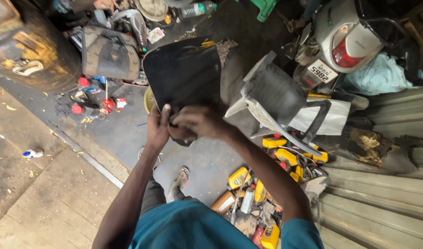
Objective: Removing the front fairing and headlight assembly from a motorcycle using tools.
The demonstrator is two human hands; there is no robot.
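holding a black curved body panel [183,74] up in the air over the dark workshop floor [114,133], narrow lower end toward the chest. left hand [157,129] wrapped on the panel's lower left edge, thumb up along the face, fingers closed round the rim. right hand [197,122] touching the left, curled over the panel's bottom tip, fingers closed on it; cannot tell whether something small sits inside the grip. below the panel, a sandalled foot [179,182] on the floor. toward the floor's right edge, by the corrugated metal wall [382,203], a heap of yellow oil cans [266,193]. above that, a white and grey plastic chair [276,101] and, in the top right corner, the rear of a white scooter [345,41]. top left, a worn dark bag [109,53], red caps [94,99] just below it.
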